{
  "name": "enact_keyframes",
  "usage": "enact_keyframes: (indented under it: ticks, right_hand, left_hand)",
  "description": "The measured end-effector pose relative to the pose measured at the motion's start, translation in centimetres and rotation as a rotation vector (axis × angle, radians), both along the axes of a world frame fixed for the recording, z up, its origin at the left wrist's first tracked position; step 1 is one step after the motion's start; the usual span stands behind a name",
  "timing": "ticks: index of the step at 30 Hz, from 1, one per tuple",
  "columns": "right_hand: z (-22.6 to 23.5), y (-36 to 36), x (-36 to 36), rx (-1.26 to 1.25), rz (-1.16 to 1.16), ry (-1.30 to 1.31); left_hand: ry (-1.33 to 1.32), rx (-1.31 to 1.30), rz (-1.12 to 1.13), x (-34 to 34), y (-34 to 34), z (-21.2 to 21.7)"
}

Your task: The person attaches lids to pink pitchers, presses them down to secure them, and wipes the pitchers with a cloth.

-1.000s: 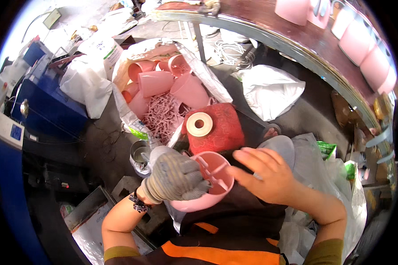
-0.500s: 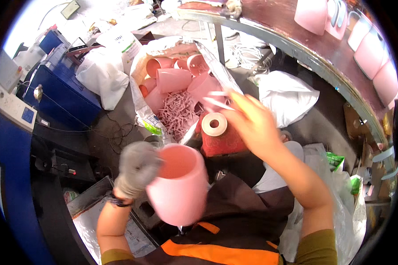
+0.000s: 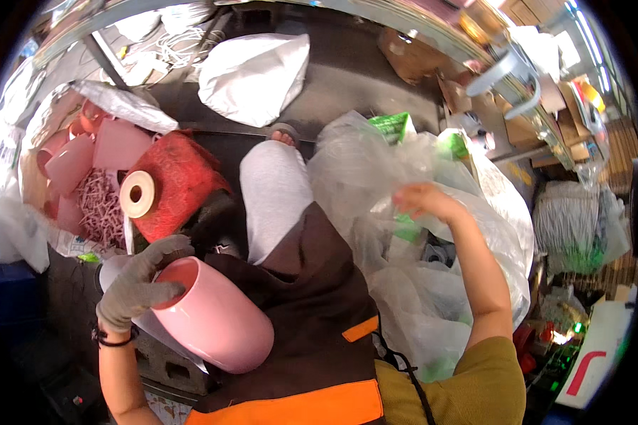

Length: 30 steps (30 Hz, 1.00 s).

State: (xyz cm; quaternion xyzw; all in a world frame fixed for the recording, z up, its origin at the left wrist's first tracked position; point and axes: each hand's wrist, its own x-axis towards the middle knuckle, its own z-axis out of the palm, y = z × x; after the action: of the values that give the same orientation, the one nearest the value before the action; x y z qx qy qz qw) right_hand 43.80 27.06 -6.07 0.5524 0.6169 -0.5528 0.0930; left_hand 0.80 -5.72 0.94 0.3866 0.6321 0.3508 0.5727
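My left hand, in a grey glove, grips a glossy pink cup by its rim, with the thumb inside the mouth. The cup lies tilted over my lap, its opening toward the upper left. Out to the right, my bare right hand hovers at a heap of clear plastic bags; its fingers are slightly blurred, stretched out and apart. Nothing shows in them. Whether they touch the plastic I cannot tell.
On the left a white sack holds several pink cups and pink trimmings. Beside it, a cream ring sits on a red block. A white bag lies ahead. Grey curved handles hang by the bench edge.
The view has swung right. My right hand has gone from near the cream ring, where it held thin pink strips, to the plastic bags. The cup has tipped over my lap, still in my left hand.
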Motion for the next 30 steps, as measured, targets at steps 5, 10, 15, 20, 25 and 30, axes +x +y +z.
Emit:
enact_keyframes:
  ticks: [5,10,15,20,25,30]
  right_hand:
    - [-11.6,-4.2,10.2,0.056,0.352,-0.811]
    - [-22.3,-8.4,23.8,0.567,0.055,-1.149]
    - [-21.5,-12.3,16.9,0.968,0.355,-0.639]
    - [-27.9,-10.2,10.8,-0.001,0.000,-0.466]
    - [-32.1,-9.6,9.4,0.449,-0.456,-0.297]
    - [-20.1,-3.8,7.4,0.477,-0.310,0.128]
  left_hand:
    - [0.251,-0.055,-0.339,0.2,4.6,0.3]
    - [0.294,-0.216,-0.325,-0.6,4.3,0.4]
    - [-0.050,-0.197,0.050,2.4,3.8,-1.0]
    - [-0.340,-0.102,0.227,3.8,4.4,-3.3]
    - [-0.362,-0.008,0.269,3.5,3.6,-4.0]
    - [-0.489,-0.008,0.327,3.7,3.0,-4.6]
